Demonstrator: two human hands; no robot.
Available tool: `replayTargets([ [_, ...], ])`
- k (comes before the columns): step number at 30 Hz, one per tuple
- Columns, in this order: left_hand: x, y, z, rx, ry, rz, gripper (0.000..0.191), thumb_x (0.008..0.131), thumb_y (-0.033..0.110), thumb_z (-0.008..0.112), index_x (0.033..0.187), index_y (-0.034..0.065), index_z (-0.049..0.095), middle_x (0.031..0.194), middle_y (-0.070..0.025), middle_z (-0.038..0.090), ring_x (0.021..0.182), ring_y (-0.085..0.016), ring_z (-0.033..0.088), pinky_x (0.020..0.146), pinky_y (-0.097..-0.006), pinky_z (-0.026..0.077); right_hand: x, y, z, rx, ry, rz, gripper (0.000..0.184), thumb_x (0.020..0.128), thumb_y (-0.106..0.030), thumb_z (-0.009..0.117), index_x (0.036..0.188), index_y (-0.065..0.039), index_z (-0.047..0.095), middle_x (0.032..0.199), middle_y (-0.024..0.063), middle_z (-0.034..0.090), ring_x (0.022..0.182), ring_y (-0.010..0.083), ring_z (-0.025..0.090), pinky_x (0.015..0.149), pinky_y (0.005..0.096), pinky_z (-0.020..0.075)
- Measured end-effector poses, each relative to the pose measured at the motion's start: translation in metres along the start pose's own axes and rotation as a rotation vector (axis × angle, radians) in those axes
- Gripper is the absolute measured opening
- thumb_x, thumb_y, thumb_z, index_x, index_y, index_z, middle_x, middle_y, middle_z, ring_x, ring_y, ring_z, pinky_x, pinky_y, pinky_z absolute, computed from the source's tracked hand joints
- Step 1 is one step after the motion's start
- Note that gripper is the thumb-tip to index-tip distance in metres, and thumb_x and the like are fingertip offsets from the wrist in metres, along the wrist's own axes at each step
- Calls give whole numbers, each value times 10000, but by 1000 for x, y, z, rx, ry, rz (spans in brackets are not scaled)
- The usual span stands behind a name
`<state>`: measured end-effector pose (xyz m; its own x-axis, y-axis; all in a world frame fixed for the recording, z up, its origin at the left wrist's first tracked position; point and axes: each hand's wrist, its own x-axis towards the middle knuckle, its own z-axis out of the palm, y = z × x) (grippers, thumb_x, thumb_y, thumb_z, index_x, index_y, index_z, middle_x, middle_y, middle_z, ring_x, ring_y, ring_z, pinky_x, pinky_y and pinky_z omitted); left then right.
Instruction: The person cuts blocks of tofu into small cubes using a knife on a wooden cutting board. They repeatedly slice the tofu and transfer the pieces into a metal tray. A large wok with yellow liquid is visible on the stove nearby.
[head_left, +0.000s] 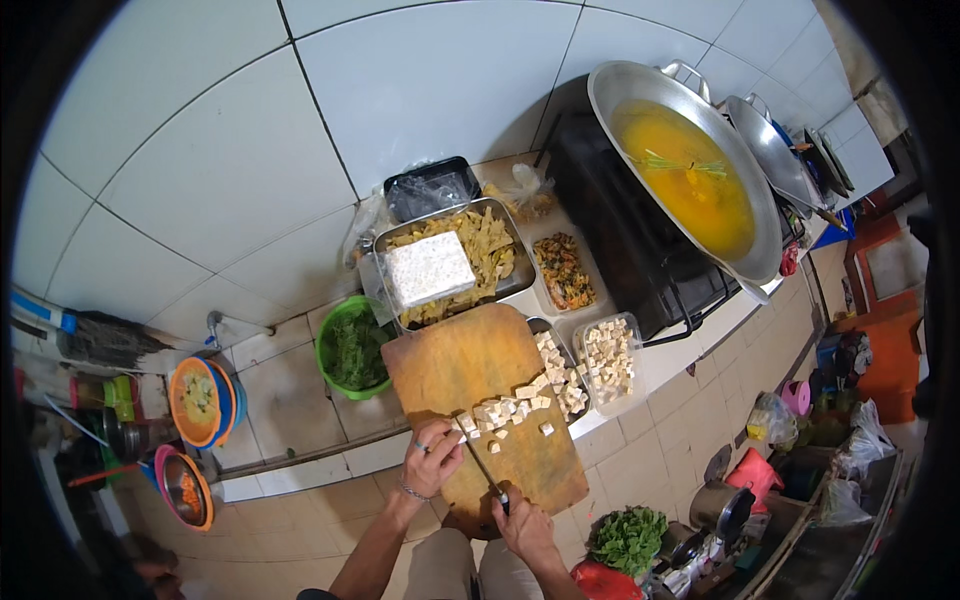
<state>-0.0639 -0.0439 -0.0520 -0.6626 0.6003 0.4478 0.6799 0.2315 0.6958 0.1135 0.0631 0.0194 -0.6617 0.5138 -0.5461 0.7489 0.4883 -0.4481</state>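
Note:
On the wooden cutting board (480, 360), cubes of tempeh (506, 409) lie in a diagonal row towards its right edge. My left hand (433, 457), wearing a ring and a bracelet, holds the end of a tempeh strip at the row's left end. My right hand (525, 525) grips the black handle of a kitchen knife (480, 461), whose blade rests at the strip beside my left fingertips. A white tempeh block (429, 270) sits on yellowish food pieces in a metal tray (525, 276) behind the board. More cubes fill a clear plastic container (611, 360) and a metal dish (574, 394).
A large wok (611, 112) of yellow liquid stands on the black stove (600, 202) at right. A green basket (330, 341) of leaves stands left of the board, with a container of cooked food (564, 271) behind it. Bowls (176, 394) stand far left; leafy greens (630, 540) lie low at right.

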Motion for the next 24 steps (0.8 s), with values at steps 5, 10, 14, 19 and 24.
replayTargets([
  [5,-12,7,3,-30,7,-158,358,739,-66,756,1076,19,669,1169,-156,585,1039,-360,650,869,-404,580,14,34,-29,474,-318,25,357,998,-407,620,1056,-55,614,680,122,631,585,286,646,556,443,506],
  [10,-15,27,10,-67,-39,-309,586,811,8,759,1351,13,530,1412,-234,458,1221,-417,559,1013,-461,516,-5,51,-61,512,-293,61,391,941,-390,728,896,-26,592,609,53,506,514,145,526,483,346,430],
  [14,-7,49,29,-32,-159,-280,996,768,251,858,1520,-35,271,1576,-321,194,1426,-513,286,1156,-555,334,7,52,-75,211,236,-135,407,811,-305,855,877,-6,588,738,116,590,632,250,583,571,395,462],
  [19,20,58,62,142,-67,-231,933,766,299,854,1490,-20,357,1550,-297,210,1408,-554,235,1129,-656,290,72,43,-87,242,470,-448,571,678,-160,916,1143,18,636,1097,206,654,1008,400,651,858,423,533],
  [24,58,62,90,176,-11,-173,622,783,228,829,1315,20,582,1442,-250,365,1355,-497,342,1097,-602,368,117,41,-96,343,307,-445,601,701,-55,849,1252,-7,615,1172,234,646,1081,414,648,925,421,529],
])
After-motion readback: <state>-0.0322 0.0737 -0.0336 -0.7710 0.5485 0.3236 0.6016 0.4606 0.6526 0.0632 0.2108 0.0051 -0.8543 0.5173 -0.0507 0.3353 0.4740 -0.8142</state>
